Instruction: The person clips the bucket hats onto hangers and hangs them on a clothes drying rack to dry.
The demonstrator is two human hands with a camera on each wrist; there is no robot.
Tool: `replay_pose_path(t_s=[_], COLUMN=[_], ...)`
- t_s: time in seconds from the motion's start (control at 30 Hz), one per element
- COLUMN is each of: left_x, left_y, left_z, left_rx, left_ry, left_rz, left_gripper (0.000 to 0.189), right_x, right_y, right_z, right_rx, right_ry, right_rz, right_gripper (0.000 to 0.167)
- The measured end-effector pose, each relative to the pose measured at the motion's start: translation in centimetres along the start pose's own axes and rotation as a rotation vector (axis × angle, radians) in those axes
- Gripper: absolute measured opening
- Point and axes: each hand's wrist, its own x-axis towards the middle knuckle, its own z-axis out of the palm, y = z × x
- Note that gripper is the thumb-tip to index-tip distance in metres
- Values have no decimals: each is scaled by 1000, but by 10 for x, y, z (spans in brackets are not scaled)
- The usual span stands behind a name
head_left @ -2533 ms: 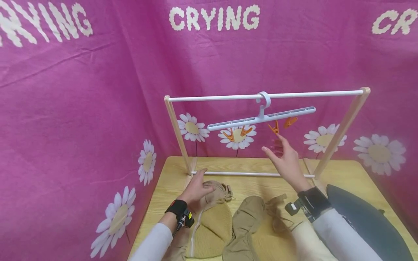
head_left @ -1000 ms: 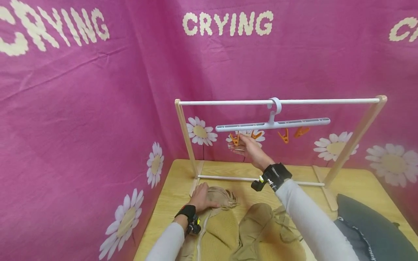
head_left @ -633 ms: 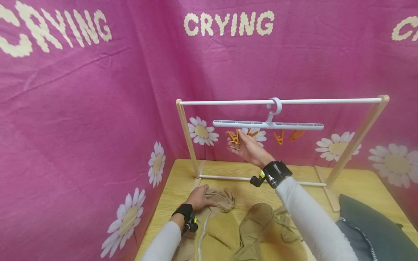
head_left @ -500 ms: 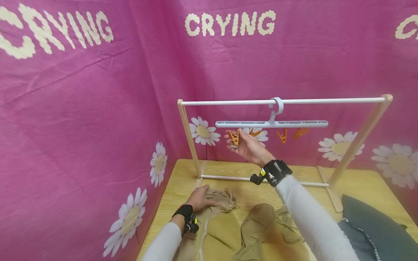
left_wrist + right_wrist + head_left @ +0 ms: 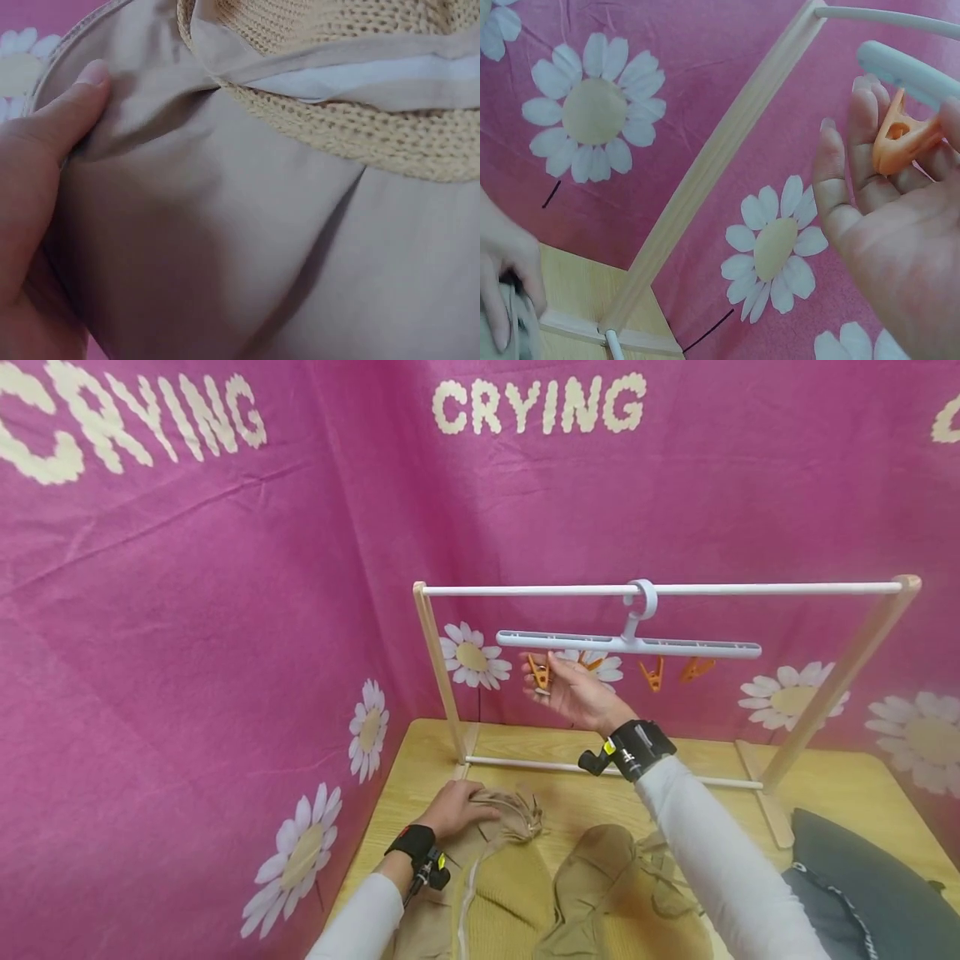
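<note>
In the head view my right hand (image 5: 573, 692) pinches the leftmost orange clip (image 5: 539, 674) under a pale plastic hanger (image 5: 630, 645). From the right wrist, the orange clip (image 5: 901, 141) sits between the thumb and fingers, just below the hanger bar (image 5: 904, 69). My left hand (image 5: 455, 810) grips the edge of a beige garment (image 5: 510, 893) on the table. Seen from the left wrist, the thumb of my left hand (image 5: 45, 157) lies over smooth beige cloth (image 5: 187, 232), beside a knitted part (image 5: 315, 139). The left fingers are mostly hidden behind the cloth.
The hanger hooks over the white top rod (image 5: 750, 589) of a wooden rack. More orange clips (image 5: 654, 674) hang to the right. A dark grey cloth item (image 5: 870, 877) lies on the wooden table (image 5: 840, 768) at the right. Pink curtain (image 5: 247, 635) surrounds it.
My right hand has moved left from an inner right clip to the leftmost clip and now pinches it. The hanger has swung slightly. My left hand has taken hold of the garment's edge.
</note>
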Motion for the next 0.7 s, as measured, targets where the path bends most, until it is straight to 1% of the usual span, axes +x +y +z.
replay_pose_path(t_s=[0.1, 0.17, 0.23, 0.33, 0.5, 0.6, 0.7], left_x=[-4, -7, -9, -11, -14, -15, -17], left_y=[4, 7, 10, 15, 15, 17, 21], left_z=[-6, -10, -13, -17, -21, -24, -28], left_rx=[9, 7, 9, 15, 7, -1, -12], left_ry=[14, 26, 36, 38, 46, 57, 73], left_rz=[35, 45, 44, 23, 10, 18, 31], left_gripper=[49, 48, 47, 46, 45, 44, 43], right_x=[-1, -1, -2, -4, -7, -9, -9], right_y=[-2, -2, -3, -4, -4, -4, -3], right_z=[1, 2, 3, 3, 3, 3, 3], right_rx=[-24, -27, -23, 0, 43, 37, 33], right_ry=[12, 16, 23, 23, 25, 36, 72], right_rz=[23, 36, 49, 77, 131, 126, 103], right_gripper=[48, 46, 43, 40, 36, 32, 30])
